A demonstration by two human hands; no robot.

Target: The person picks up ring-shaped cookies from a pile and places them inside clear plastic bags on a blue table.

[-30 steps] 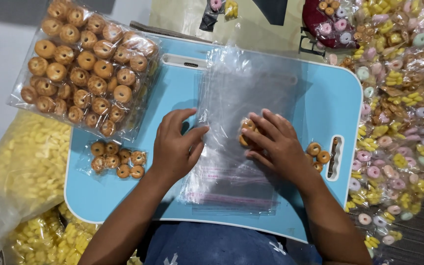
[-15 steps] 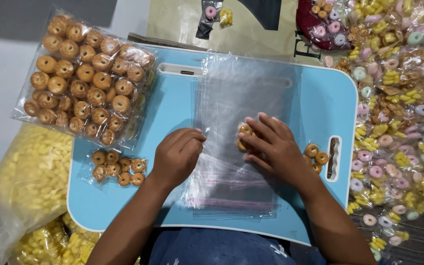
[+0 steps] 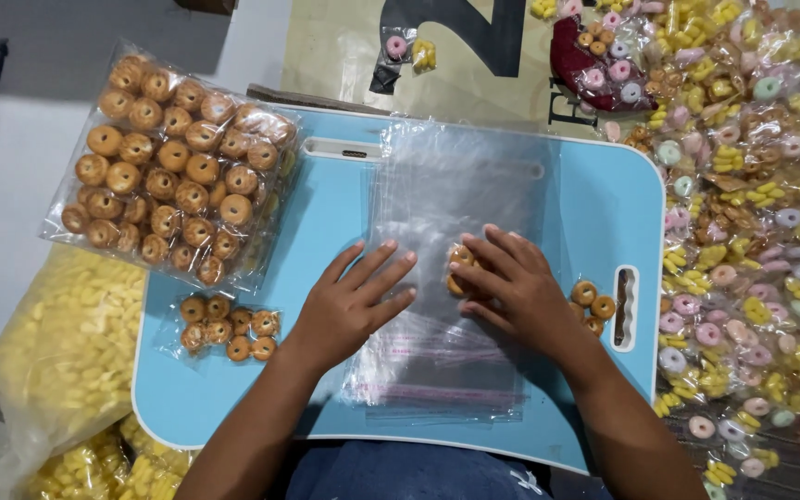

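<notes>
A pale blue lap tray (image 3: 594, 199) with a handle slot lies across the person's knees on a floor crowded with snack bags, and it serves as the work surface. At its middle lies a stack of clear plastic sleeves (image 3: 456, 194), mouths toward the near edge. The left hand (image 3: 349, 301) rests flat on the left part of the stack, fingers spread and holding nothing, so it pins the film down. The right hand (image 3: 511, 282) lies just to its right, its fingers curled over a few brown ring biscuits (image 3: 460, 268) that sit at the centre of the stack; whether they are already under the top film or on it cannot be told. A few loose biscuits (image 3: 593, 301) wait just right of that hand, beside the handle slot, and a small filled packet (image 3: 229, 329) lies near the tray's left edge. A big bag of the same biscuits (image 3: 173, 176) overhangs the far left corner, yellow snacks (image 3: 57, 352) sit in a bag to the near left, and many finished mixed packets (image 3: 743, 204) cover the right side. To do this step well, it seems wise to keep the left palm steady so only the top sleeve shifts, and to press the biscuits gently, since they look brittle and the film slippery.
</notes>
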